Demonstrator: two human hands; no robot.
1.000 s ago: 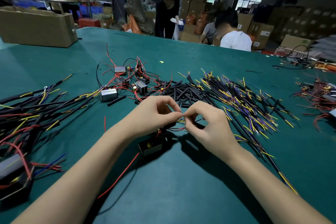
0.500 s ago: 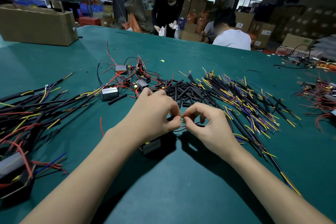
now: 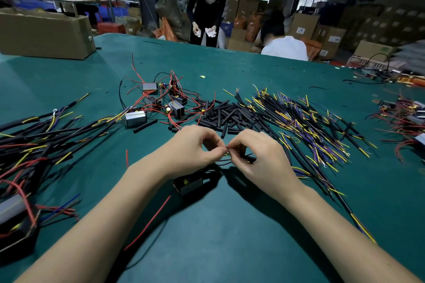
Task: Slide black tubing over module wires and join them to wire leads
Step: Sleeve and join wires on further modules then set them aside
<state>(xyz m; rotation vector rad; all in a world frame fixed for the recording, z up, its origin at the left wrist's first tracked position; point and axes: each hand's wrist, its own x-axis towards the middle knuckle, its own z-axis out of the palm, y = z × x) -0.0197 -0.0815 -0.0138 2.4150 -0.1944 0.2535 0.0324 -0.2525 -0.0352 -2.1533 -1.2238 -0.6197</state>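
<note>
Now, in the head view, both hands have drawn closer than a second ago: the left hand [image 3: 193, 147] and right hand [image 3: 255, 154] meet fingertip to fingertip, each pinching fine wire ends [image 3: 226, 153] above the module [image 3: 188, 183] on the table [image 3: 218, 236]. Probably they are twisting a joint; it's too small to tell. Spare tubing [image 3: 226, 115] lies beyond, leads [image 3: 305, 122] to the right
</note>
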